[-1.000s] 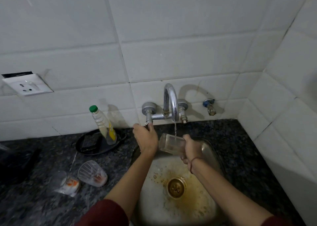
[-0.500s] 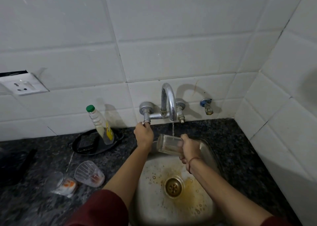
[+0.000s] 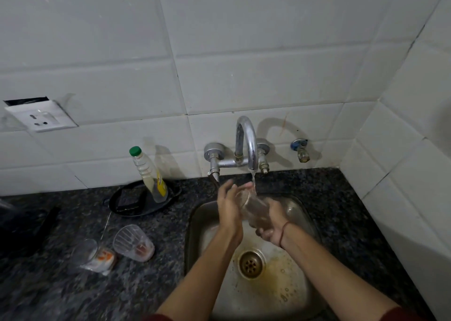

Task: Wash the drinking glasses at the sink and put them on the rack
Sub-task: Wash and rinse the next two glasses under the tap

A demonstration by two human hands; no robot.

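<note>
While water runs from the tap (image 3: 251, 147), both hands (image 3: 249, 213) clasp the glass (image 3: 256, 211); bottle (image 3: 150, 174) label unreadable.

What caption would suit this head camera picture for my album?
Both hands, left hand and right hand, rinse a drinking glass under the running tap over the sink.

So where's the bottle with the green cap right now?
The green-capped bottle stands on the dark counter left of the tap, against the tiled wall, its base in a black tray.
</note>
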